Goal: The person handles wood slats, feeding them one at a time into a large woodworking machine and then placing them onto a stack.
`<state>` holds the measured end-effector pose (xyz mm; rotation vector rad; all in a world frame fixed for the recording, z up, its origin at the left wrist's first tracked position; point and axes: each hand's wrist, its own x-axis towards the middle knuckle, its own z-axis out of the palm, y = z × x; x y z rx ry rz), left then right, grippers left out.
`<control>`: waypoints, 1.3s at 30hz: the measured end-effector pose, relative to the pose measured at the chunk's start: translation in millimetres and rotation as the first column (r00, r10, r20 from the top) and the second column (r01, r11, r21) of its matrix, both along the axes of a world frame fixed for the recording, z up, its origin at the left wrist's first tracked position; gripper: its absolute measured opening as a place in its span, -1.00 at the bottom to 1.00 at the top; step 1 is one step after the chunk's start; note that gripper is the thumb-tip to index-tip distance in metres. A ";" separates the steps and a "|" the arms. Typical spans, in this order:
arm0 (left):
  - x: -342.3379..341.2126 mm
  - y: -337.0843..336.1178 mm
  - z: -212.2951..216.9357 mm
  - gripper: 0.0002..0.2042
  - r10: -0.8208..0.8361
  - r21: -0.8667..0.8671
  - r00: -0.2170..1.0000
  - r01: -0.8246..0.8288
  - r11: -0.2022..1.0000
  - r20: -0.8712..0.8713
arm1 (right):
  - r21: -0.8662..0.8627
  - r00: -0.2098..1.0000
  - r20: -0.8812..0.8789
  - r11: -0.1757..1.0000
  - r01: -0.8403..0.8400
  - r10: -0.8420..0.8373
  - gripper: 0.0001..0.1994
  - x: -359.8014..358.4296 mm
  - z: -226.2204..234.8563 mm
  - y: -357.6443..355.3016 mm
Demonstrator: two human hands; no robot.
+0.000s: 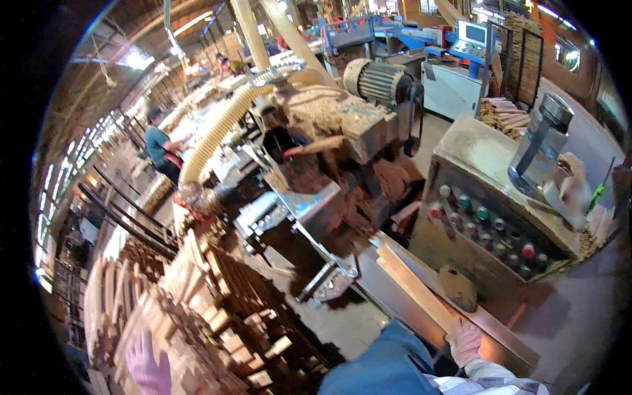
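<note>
A control box stands right of the machine, the wood stack to its left.

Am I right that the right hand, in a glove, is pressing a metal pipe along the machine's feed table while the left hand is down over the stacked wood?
Not quite. In the head view the gloved right hand presses a long wooden strip, not a metal pipe, on the feed table. The left hand is indeed down over the stacked wood.
</note>
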<state>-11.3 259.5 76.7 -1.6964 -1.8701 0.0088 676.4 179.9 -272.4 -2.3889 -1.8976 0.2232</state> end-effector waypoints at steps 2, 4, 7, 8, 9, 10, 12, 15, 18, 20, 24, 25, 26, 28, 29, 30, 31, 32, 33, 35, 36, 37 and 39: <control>-1.8 -36.3 22.7 -0.46 -0.073 -0.098 0.997 0.069 0.993 -0.040 | 0.212 0.991 0.106 0.972 -0.106 0.085 -0.29 -12.5 6.9 48.1; -27.4 -77.3 9.2 -0.46 0.138 -0.109 0.990 -0.141 0.984 -0.040 | 0.205 0.996 0.033 0.975 -0.089 0.084 -0.25 -27.9 0.4 103.6; 8.5 -105.0 17.7 -0.38 0.459 -0.236 0.888 -0.448 0.862 -0.009 | 0.211 0.992 -0.049 0.972 -0.102 0.115 -0.20 -55.4 -13.1 191.8; 7.6 -115.7 16.2 -0.36 0.455 -0.221 0.891 -0.442 0.870 0.009 | 0.232 0.986 -0.077 0.965 -0.124 0.145 -0.20 -68.7 -17.2 219.0; 2.5 -127.9 11.6 -0.34 0.446 -0.211 0.895 -0.430 0.878 0.029 | 0.247 0.980 -0.101 0.958 -0.142 0.172 -0.20 -78.0 -22.1 237.0; -6.2 -138.2 6.4 -0.32 0.430 -0.206 0.902 -0.412 0.887 0.049 | 0.323 0.981 -0.047 0.932 -0.165 0.190 -0.20 -83.9 -30.5 247.6; -30.9 -164.9 -8.9 -0.28 0.362 -0.257 0.919 -0.316 0.913 0.156 | 0.456 0.973 0.071 0.861 -0.227 0.219 -0.20 -90.4 -38.6 257.5; -29.0 -184.9 -19.7 -0.20 0.385 -0.365 0.897 -0.292 0.884 0.216 | 0.191 0.981 -0.081 0.968 -0.161 0.179 -0.23 -78.2 -36.7 220.3; -7.3 -206.3 -22.6 -0.24 0.236 -0.277 0.959 -0.186 0.943 0.159 | 0.090 0.976 -0.114 0.980 -0.177 0.187 -0.27 -62.9 -14.5 143.4; -6.7 -203.9 -31.9 -0.26 0.361 -0.323 0.926 -0.310 0.894 0.110 | 0.127 0.979 -0.087 0.977 -0.174 0.186 -0.32 -32.7 -26.4 65.0; -20.4 -209.7 -47.2 -0.23 0.473 -0.324 0.880 -0.436 0.840 0.041 | -0.084 0.986 -0.136 0.991 -0.109 0.097 -0.47 -23.3 18.0 -14.2; -23.2 -198.8 -47.4 -0.23 0.445 -0.315 0.895 -0.416 0.853 0.024 | 0.018 0.993 -0.064 0.995 -0.097 0.098 -0.51 -23.3 10.1 -31.6; -24.2 -191.0 -45.7 -0.24 0.428 -0.300 0.904 -0.407 0.863 0.003 | 0.126 0.995 0.004 0.987 -0.101 0.102 -0.54 -23.7 3.4 -36.6; -28.4 -191.8 -41.1 -0.26 0.323 -0.275 0.946 -0.320 0.907 -0.035 | 0.044 0.993 -0.025 0.993 -0.112 0.113 -0.55 -19.1 -8.3 -14.4; -32.7 -192.0 -37.0 -0.26 0.282 -0.279 0.959 -0.265 0.923 0.022 | 0.057 0.986 -0.037 0.986 -0.158 0.160 -0.53 -14.7 -10.0 5.5; -37.8 -191.9 -35.2 -0.27 0.241 -0.281 0.967 -0.210 0.936 0.079 | 0.071 0.977 -0.047 0.976 -0.206 0.210 -0.50 -15.1 -12.5 24.3; -44.0 -191.4 -36.5 -0.27 0.077 -0.140 0.994 -0.066 0.988 0.076 | 0.133 0.977 -0.072 0.973 -0.190 0.201 -0.55 -22.2 -24.4 44.3; -35.8 -182.3 -28.9 -0.30 0.094 -0.163 0.995 -0.088 0.983 0.032 | 0.174 0.968 -0.051 0.957 -0.233 0.245 -0.56 -26.6 -29.6 71.2; -22.2 -164.4 -16.8 -0.33 0.102 -0.181 0.995 -0.102 0.978 -0.009 | 0.217 0.960 -0.023 0.939 -0.268 0.279 -0.57 -28.9 -28.6 100.9; 3.4 -116.1 14.0 -0.38 0.098 -0.216 0.991 -0.116 0.970 -0.092 | 0.275 0.951 0.015 0.913 -0.301 0.309 -0.59 -36.9 -46.8 150.6; 9.6 -98.1 21.5 -0.39 0.031 -0.223 0.993 -0.057 0.973 -0.116 | 0.289 0.946 0.027 0.903 -0.318 0.324 -0.61 -42.1 -60.7 179.7; 12.5 -74.4 23.0 -0.40 -0.038 -0.232 0.990 0.005 0.973 -0.139 | 0.304 0.941 0.040 0.893 -0.332 0.336 -0.62 -43.7 -70.9 196.3; 16.8 -31.7 21.5 -0.41 -0.147 -0.271 0.971 0.093 0.958 -0.188 | 0.223 0.931 -0.039 0.911 -0.347 0.364 -0.63 -70.0 -38.2 229.9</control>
